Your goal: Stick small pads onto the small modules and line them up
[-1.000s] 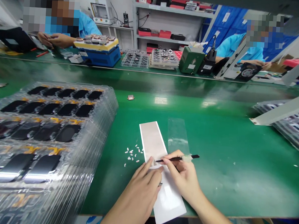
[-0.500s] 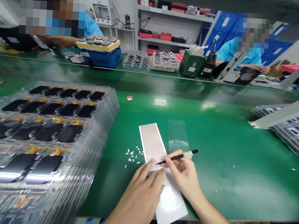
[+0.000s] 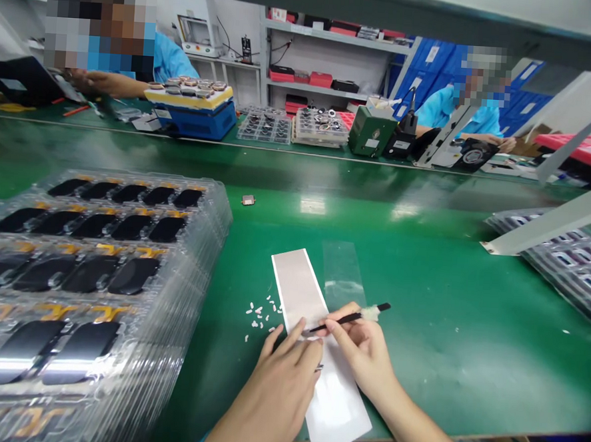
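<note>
My right hand (image 3: pixel 363 342) pinches slim black tweezers (image 3: pixel 342 320) with pale wrapping near the back end. Their tip touches or hovers just over a long white-edged sheet (image 3: pixel 299 284), grey-beige at the far part and glossy white at the near part. My left hand (image 3: pixel 277 393) lies over the sheet's middle, fingers bent and the thumb hidden. A small metallic piece (image 3: pixel 319 367) shows at the edge of its fingers; what it is I cannot make out. Left of the sheet lie several tiny white bits (image 3: pixel 258 310).
A tall stack of clear trays (image 3: pixel 194 241) with black screens fills the left. A clear film (image 3: pixel 342 270) lies behind my right hand, a small square part (image 3: pixel 248 200) farther back. More trays (image 3: pixel 574 251) and a slanted white post (image 3: pixel 550 223) stand right. Two people sit across the bench.
The view has shifted slightly, so the scene sits a little lower and more to the left. My left fingers have spread a little on the sheet; the tweezers stay in my right hand.
</note>
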### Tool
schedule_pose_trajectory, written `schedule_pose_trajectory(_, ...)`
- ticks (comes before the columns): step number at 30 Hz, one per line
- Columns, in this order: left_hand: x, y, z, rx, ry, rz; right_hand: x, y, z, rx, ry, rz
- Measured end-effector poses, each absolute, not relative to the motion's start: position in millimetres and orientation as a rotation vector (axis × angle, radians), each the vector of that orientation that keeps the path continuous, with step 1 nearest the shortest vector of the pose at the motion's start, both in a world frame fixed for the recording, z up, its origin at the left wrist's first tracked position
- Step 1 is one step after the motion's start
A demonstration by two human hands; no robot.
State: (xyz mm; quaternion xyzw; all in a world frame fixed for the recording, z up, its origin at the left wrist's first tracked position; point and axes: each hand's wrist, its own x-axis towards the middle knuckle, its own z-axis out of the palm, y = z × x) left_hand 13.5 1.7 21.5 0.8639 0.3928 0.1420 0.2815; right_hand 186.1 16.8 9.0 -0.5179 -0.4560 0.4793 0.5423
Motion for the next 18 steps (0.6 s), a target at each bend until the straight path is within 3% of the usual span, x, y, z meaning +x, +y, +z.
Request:
schedule_pose_trajectory(5,5.7,2.9,26.5,2.185,0.997,0.525,201.9,18.9,9.3,-1.241,-0.858,1.081)
schedule_pose_trajectory(10,8.4,-2.8,23.4,1.477,1.096,0.965,197.2,3.4,15.2,-1.130,-0.768,0.967)
schedule_pose_trajectory(18,27.5,0.9,15.5,0.822,0.740,1.070,154.9,-22.1,7.5,-1.001,-0.776,0.981)
